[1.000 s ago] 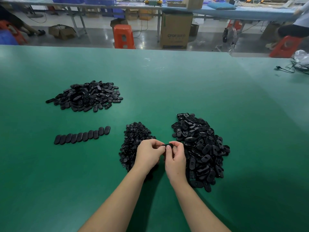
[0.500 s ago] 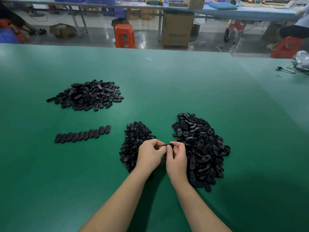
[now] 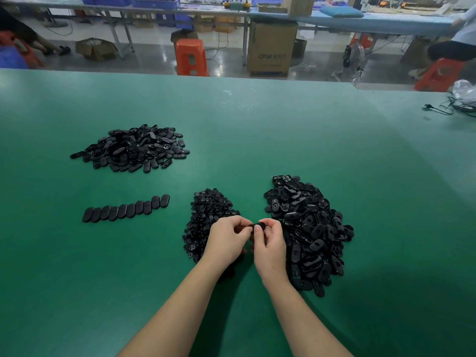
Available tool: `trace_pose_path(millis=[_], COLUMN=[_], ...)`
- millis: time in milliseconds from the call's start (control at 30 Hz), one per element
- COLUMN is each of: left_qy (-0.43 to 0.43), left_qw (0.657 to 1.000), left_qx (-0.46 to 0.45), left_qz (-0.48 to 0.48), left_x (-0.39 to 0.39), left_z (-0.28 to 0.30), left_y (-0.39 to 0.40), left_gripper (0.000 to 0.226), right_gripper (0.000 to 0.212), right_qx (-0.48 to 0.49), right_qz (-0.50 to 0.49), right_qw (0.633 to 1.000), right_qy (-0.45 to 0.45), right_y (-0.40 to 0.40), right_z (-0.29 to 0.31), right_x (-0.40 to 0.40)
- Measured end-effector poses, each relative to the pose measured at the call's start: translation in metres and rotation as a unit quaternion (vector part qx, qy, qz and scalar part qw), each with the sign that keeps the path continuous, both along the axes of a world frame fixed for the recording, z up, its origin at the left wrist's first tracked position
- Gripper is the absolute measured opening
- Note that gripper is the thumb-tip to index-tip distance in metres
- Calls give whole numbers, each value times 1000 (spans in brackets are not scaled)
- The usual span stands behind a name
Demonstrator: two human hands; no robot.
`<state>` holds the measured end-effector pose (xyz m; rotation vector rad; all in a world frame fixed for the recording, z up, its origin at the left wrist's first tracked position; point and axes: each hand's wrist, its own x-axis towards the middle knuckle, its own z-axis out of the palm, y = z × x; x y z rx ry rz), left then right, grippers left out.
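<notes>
My left hand [image 3: 228,239] and my right hand [image 3: 268,243] meet above the green table [image 3: 257,130], both pinching one small black oval plastic part [image 3: 258,225] between fingertips. Just left of my hands lies a heap of small black pieces [image 3: 207,215]. On the right is a bigger heap of black oval shells [image 3: 309,228]. A third heap of oval parts [image 3: 134,148] sits at the far left. In front of it several oval parts lie overlapped in a row [image 3: 126,209].
Black cables [image 3: 448,108] and a clear plastic bag [image 3: 465,91] lie at the table's far right edge. Beyond the table stand an orange stool [image 3: 191,56], a cardboard box [image 3: 271,47], a floor fan [image 3: 353,57] and a long workbench; a seated person [image 3: 453,47] is at the right.
Both hands stay in place between the two near heaps; only the fingers shift slightly on the black part. The piles and the row have not moved.
</notes>
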<state>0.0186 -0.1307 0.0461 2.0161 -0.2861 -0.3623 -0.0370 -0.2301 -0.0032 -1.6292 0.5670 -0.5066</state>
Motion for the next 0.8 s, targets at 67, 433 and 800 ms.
trace_pose_path(millis=[67, 433, 800], left_qy=[-68, -339, -217], left_qw=[996, 935, 923], left_qx=[43, 90, 224], left_qz=[-47, -52, 226], left_x=[0, 8, 55], left_z=[2, 5, -33], left_y=[3, 31, 147], left_gripper=[27, 19, 20], right_gripper=[15, 23, 15], right_qx=[4, 59, 5], right_qz=[-6, -1, 26], right_qw=[1000, 998, 999], right_qy=[-3, -9, 20], right_y=[0, 2, 4], right_z=[0, 3, 7], right_x=[1, 1, -2])
